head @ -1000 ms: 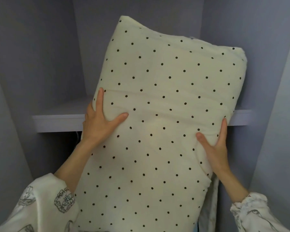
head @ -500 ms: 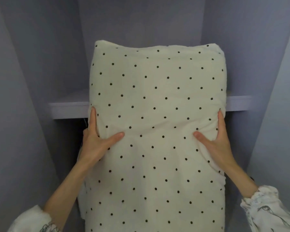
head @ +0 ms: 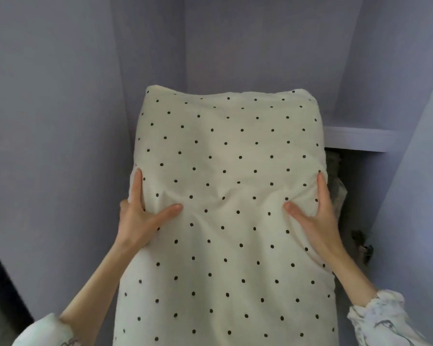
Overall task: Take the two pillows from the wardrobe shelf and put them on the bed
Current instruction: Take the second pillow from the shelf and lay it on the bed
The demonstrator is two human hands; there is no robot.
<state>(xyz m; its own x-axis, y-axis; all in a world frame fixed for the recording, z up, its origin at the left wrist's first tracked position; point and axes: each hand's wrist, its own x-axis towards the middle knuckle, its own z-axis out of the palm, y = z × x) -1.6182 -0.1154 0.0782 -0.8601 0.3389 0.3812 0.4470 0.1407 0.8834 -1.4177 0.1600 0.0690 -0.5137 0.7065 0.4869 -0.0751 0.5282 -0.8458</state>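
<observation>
Dotted pillow [head: 225, 196] upright between left hand [head: 143, 218] and right hand [head: 315, 216], each clamped on its side edge

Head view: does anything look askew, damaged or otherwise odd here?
Nothing stands out. The polka-dot pillow is held roughly upright by the left hand and right hand, one on each side edge, in front of the wardrobe shelf. The creases sit only where the thumbs press in.
</observation>
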